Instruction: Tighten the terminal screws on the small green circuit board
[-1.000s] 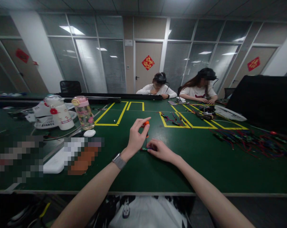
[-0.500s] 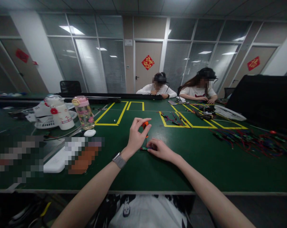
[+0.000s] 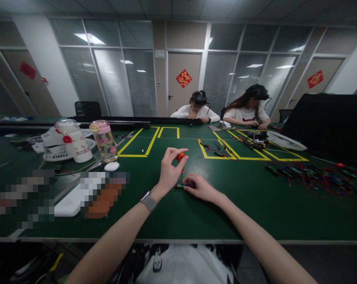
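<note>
An orange-handled screwdriver [image 3: 181, 157] stands upright, its handle between the thumb and fingers of my left hand [image 3: 171, 167]. The thin dark shaft runs down to a small green circuit board [image 3: 179, 186] on the table. My right hand [image 3: 196, 185] is closed on the right end of that board, and its fingertips rest low by the table. Part of the board is hidden behind those fingers. A grey watch is on my left wrist.
Two bottles [image 3: 103, 140], a white earbud case [image 3: 111, 167] and a white power bank [image 3: 75, 201] are at left. Boards with red and blue wires [image 3: 317, 177] lie heaped at right. Yellow tape [image 3: 220, 157] marks the green table [image 3: 178, 221]. Two people sit opposite.
</note>
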Available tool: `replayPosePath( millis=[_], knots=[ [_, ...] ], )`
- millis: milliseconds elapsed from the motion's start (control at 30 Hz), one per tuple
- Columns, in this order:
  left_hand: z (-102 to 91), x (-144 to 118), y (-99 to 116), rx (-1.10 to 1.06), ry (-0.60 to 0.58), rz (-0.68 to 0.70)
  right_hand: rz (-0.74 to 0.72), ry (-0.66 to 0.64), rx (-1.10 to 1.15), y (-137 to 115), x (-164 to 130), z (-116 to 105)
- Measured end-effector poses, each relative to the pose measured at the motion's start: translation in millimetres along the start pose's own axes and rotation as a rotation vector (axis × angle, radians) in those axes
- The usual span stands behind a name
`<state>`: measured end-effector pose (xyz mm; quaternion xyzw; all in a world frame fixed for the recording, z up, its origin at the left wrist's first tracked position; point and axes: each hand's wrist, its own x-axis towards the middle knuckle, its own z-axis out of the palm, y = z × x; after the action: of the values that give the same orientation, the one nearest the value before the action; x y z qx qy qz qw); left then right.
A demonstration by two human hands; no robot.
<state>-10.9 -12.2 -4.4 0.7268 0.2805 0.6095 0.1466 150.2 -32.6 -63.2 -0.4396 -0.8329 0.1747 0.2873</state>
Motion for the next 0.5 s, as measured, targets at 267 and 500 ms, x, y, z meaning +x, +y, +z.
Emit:
replayPosePath(
  millis=[267, 500],
  knots=[
    [1.1, -1.1, -3.2, -0.188, -0.093, -0.044, -0.001, -0.002, 0.011, -1.1, 0.2, -0.2],
    [-0.6, -0.4, -1.4, -0.042, -0.04, 0.001, -0.017, -0.005, 0.018, -0.4, -0.5, -1.2]
  ],
)
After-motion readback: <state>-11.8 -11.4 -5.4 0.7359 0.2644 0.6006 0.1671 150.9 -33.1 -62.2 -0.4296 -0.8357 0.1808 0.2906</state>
